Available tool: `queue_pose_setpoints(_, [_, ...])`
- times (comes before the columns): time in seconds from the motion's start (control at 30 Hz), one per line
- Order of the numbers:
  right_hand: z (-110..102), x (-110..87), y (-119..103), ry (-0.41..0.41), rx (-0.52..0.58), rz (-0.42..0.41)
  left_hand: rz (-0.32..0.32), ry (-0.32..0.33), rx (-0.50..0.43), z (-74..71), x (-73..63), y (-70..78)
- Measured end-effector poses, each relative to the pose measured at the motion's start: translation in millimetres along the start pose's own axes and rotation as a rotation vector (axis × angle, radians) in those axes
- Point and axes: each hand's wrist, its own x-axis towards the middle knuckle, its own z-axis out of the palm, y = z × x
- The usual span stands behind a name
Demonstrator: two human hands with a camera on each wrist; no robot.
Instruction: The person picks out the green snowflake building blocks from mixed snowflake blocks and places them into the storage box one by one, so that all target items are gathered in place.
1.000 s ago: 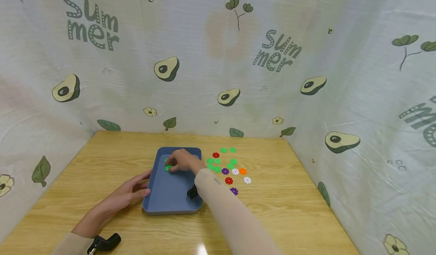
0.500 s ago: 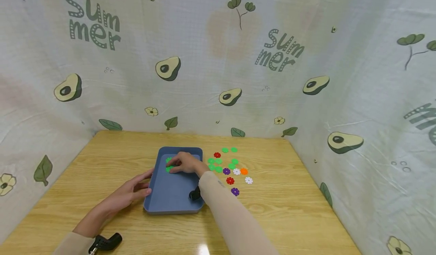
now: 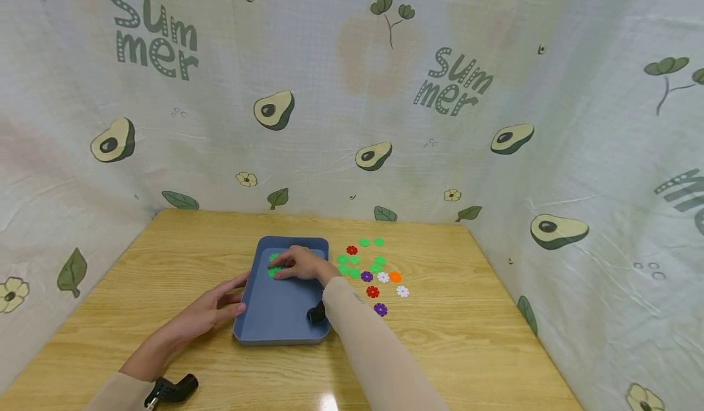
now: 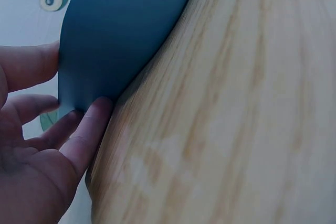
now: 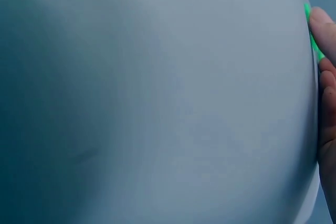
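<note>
While the left hand (image 3: pixel 206 311), its grip loose, rests fingers against the blue tray's (image 3: pixel 283 316) left side, the right hand (image 3: pixel 302 262) touches a green flower-shaped piece (image 3: pixel 272 273) inside; whether it pinches that piece, I cannot tell. Another green piece (image 3: pixel 273 257) lies just beyond.

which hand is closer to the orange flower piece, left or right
Right. The right hand is inside the tray, left of the orange flower piece; the left hand touches the tray's left side, farther away.
</note>
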Motion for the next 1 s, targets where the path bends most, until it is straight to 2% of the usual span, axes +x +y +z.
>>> queue_pose_setpoints(0.43, [3.0, 0.3, 0.7, 0.042, -0.028, 0.047, -0.024, -0.001, 0.012, 0.4, 0.8, 1.1])
queue_pose_setpoints(1.0, [0.1, 0.3, -5.3, 0.021, -0.027, 0.053, -0.055, 0.020, 0.020, 0.2, 0.0, -2.1])
